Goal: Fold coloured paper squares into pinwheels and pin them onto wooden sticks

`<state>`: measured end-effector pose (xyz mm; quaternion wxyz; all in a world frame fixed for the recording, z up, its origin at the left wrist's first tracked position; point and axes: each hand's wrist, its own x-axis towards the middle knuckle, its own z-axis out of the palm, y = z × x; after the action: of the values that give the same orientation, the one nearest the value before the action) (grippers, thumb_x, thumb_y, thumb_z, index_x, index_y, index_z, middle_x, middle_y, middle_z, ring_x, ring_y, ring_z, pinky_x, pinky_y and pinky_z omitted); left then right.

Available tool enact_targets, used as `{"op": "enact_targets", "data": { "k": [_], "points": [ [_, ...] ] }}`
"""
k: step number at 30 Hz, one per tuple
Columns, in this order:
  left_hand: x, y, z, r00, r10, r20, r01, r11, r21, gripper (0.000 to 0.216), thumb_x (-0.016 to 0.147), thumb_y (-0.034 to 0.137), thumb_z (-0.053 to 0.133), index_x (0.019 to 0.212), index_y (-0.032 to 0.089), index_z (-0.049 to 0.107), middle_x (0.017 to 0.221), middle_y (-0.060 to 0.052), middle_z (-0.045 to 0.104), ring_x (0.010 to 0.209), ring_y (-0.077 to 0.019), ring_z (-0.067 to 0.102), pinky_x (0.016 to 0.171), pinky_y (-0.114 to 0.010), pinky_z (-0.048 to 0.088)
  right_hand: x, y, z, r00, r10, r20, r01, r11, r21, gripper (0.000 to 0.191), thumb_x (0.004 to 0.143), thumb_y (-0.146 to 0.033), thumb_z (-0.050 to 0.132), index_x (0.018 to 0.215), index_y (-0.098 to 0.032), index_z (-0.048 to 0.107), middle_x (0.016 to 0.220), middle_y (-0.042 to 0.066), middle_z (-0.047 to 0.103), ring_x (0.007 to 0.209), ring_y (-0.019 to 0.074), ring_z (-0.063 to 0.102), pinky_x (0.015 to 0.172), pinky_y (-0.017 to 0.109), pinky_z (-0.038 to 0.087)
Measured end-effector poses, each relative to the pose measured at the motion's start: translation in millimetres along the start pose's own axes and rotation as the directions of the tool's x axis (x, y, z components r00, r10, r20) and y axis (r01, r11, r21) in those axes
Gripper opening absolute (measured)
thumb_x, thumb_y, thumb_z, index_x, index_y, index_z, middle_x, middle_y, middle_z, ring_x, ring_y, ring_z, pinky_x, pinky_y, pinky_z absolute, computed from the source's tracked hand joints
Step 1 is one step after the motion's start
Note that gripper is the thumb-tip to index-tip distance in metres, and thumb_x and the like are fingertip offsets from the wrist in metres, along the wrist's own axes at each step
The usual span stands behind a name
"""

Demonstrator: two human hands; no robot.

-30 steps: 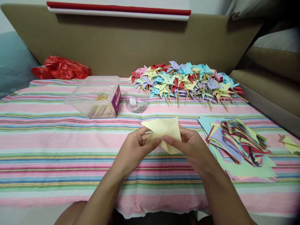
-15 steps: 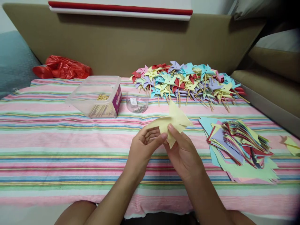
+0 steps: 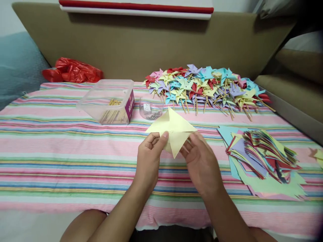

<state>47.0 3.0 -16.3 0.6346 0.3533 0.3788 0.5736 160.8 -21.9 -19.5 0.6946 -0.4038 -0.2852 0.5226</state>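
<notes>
Both my hands hold a pale yellow paper piece [image 3: 173, 129] with folded, pointed flaps above the striped cloth. My left hand [image 3: 149, 158] pinches its left side between thumb and fingers. My right hand [image 3: 200, 159] grips its lower right part, fingers curled under the paper. The paper is lifted off the table, roughly at its middle.
A heap of finished coloured paper pinwheels on sticks [image 3: 204, 87] lies at the back. A clear plastic box of wooden sticks [image 3: 111, 102] and a small clear cup of metal pins [image 3: 150, 111] stand left of it. Cut coloured papers [image 3: 262, 154] are piled at right. A red bag [image 3: 73, 70] lies back left.
The yellow paper has been turned and refolded between my hands; its points now face up and down. Both hands shifted slightly left and farther from me.
</notes>
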Motion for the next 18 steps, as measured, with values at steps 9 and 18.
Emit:
{"op": "enact_targets", "data": {
  "k": [9, 18],
  "points": [
    [2.8, 6.3, -2.8, 0.999, 0.000, -0.047, -0.002, 0.999, -0.035, 0.020, 0.079, 0.035, 0.080, 0.081, 0.018, 0.071, 0.081, 0.000, 0.069, 0.075, -0.0113, 0.061, 0.071, -0.021, 0.047, 0.7, -13.6, -22.0, 0.863, -0.345, 0.370, 0.505, 0.533, -0.679, 0.016, 0.084, -0.026, 0.073, 0.099, -0.031, 0.072, 0.150, 0.006, 0.038, 0.133, 0.0295, 0.047, 0.110, 0.052, 0.041],
    [-1.9, 7.0, -1.6, 0.998, 0.064, 0.005, -0.064, 0.988, 0.142, 0.023, 0.080, 0.037, 0.078, 0.076, 0.017, 0.068, 0.071, 0.001, 0.063, 0.069, -0.0111, 0.055, 0.065, -0.022, 0.044, 0.1, -10.1, -13.8, 0.922, -0.320, 0.217, 0.385, 0.702, -0.599, 0.009, 0.086, -0.036, 0.073, 0.086, -0.028, 0.076, 0.143, 0.007, 0.051, 0.136, 0.0307, 0.048, 0.109, 0.052, 0.043]
  ]
}}
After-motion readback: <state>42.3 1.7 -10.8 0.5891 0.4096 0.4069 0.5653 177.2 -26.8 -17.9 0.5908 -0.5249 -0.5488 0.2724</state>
